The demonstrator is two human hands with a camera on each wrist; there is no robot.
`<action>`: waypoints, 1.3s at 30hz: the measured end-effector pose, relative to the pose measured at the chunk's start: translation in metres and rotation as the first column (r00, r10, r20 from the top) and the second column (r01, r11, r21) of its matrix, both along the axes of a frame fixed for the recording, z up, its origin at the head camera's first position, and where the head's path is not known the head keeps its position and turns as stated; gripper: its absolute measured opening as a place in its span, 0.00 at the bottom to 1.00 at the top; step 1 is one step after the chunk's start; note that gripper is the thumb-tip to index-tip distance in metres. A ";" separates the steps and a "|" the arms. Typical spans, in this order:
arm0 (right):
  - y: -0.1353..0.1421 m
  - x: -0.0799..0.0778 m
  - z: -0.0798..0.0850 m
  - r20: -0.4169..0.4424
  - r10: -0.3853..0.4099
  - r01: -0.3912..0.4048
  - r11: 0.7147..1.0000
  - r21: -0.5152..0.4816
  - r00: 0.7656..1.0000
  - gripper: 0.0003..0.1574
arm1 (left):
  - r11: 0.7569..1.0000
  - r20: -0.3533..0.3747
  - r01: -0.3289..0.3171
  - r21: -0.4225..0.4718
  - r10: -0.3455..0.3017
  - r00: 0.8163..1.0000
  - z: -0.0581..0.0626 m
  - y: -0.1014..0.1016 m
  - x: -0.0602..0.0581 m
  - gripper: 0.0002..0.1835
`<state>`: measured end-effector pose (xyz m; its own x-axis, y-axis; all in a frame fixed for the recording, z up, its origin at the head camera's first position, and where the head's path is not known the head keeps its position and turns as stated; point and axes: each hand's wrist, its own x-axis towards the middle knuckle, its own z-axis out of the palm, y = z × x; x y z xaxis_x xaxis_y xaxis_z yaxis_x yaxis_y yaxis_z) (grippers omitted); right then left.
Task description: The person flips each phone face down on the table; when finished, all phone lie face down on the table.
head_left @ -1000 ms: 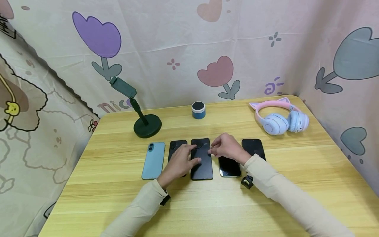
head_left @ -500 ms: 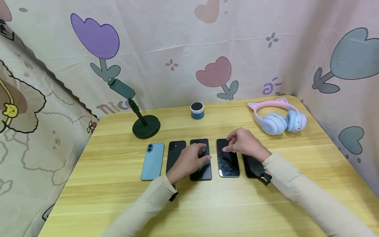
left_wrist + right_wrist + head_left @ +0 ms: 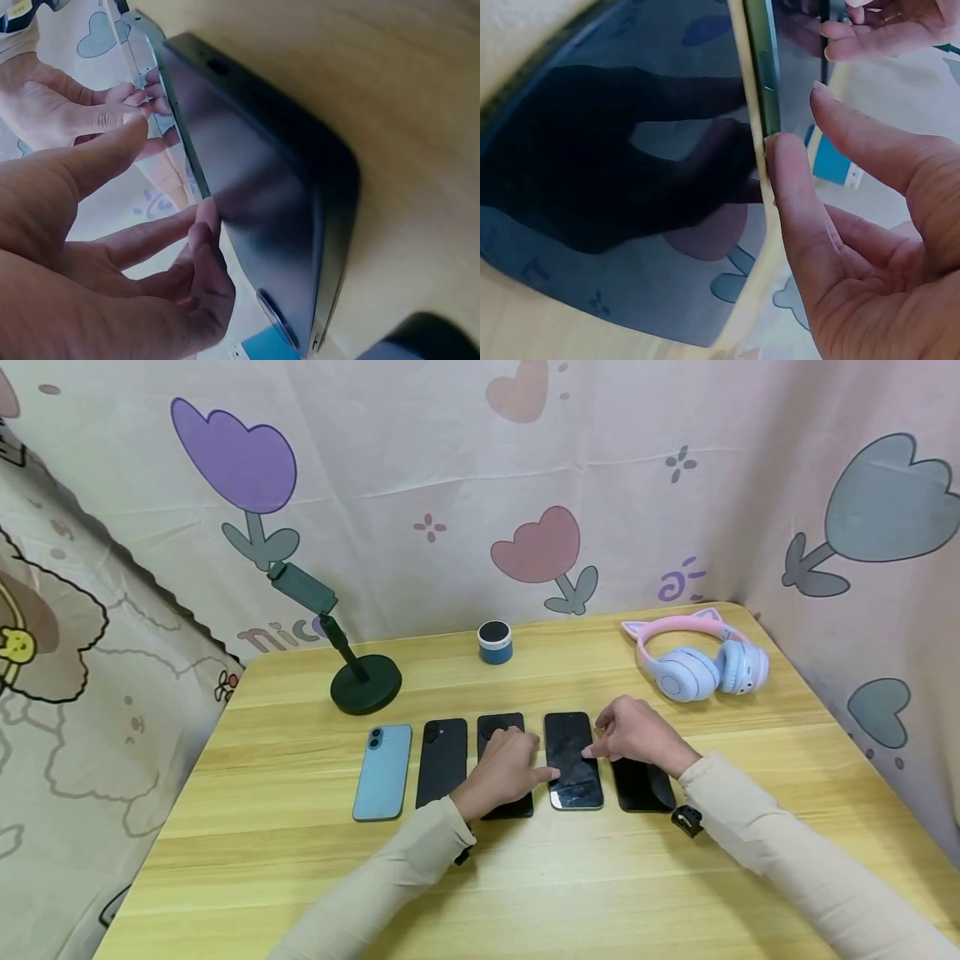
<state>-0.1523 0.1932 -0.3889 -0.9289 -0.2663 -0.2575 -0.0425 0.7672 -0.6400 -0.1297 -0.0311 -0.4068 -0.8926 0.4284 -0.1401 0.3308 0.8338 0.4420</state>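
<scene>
Several phones lie side by side on the table. In the head view my left hand (image 3: pixel 504 775) is over the dark phone with a round camera (image 3: pixel 491 727), hiding much of it, its thumb reaching toward the face-up phone (image 3: pixel 567 747) to its right. My right hand (image 3: pixel 637 735) is at that face-up phone's right edge, above the black phone (image 3: pixel 641 785) at the row's right end. In the right wrist view a fingertip (image 3: pixel 787 150) touches the face-up phone's greenish side (image 3: pixel 763 75). In the left wrist view a fingertip (image 3: pixel 208 214) lies at its other edge.
A light blue phone (image 3: pixel 383 772) and a black phone (image 3: pixel 442 760) lie to the left. Behind stand a dark green stand (image 3: pixel 366 683), a small blue-and-white round speaker (image 3: pixel 495 645) and pink-and-blue cat-ear headphones (image 3: pixel 686 672). A printed curtain (image 3: pixel 390 435) hangs behind the table.
Both hands have moved right along the row, from the round-camera phone to the face-up phone. The right hand has come down to its right edge.
</scene>
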 end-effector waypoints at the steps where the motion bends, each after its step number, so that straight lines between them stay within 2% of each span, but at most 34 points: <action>1: -0.001 0.000 -0.002 0.006 0.000 0.000 1.000 -0.003 1.000 0.37 | 1.000 0.003 0.000 -0.015 0.000 1.000 -0.001 0.001 0.000 0.19; 9: -0.007 -0.001 -0.009 0.025 -0.002 0.002 1.000 0.004 1.000 0.37 | 0.998 0.013 -0.012 -0.054 0.013 1.000 -0.004 0.008 0.004 0.20; 19: -0.008 -0.002 -0.009 -0.001 0.003 -0.003 1.000 0.026 1.000 0.34 | 0.999 0.027 -0.049 0.004 0.049 0.998 -0.003 0.012 0.007 0.17; 24: -0.007 -0.001 -0.011 -0.010 0.011 -0.011 1.000 0.011 1.000 0.34 | 0.998 0.020 -0.056 0.025 0.056 0.998 -0.004 0.011 0.008 0.20; 29: -0.007 0.002 -0.011 -0.013 0.025 -0.025 1.000 -0.015 1.000 0.19 | 0.998 -0.005 -0.051 0.041 0.052 0.999 -0.005 0.011 0.009 0.27; 39: -0.011 0.005 -0.008 0.033 -0.026 0.028 0.999 -0.045 0.999 0.30 | 0.993 -0.039 -0.022 0.112 0.026 0.999 0.000 0.006 0.008 0.25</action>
<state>-0.1478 0.1826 -0.3973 -0.9273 -0.2533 -0.2756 -0.0009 0.7379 -0.6750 -0.1212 -0.0253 -0.4069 -0.9068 0.4178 -0.0564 0.3308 0.7880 0.5193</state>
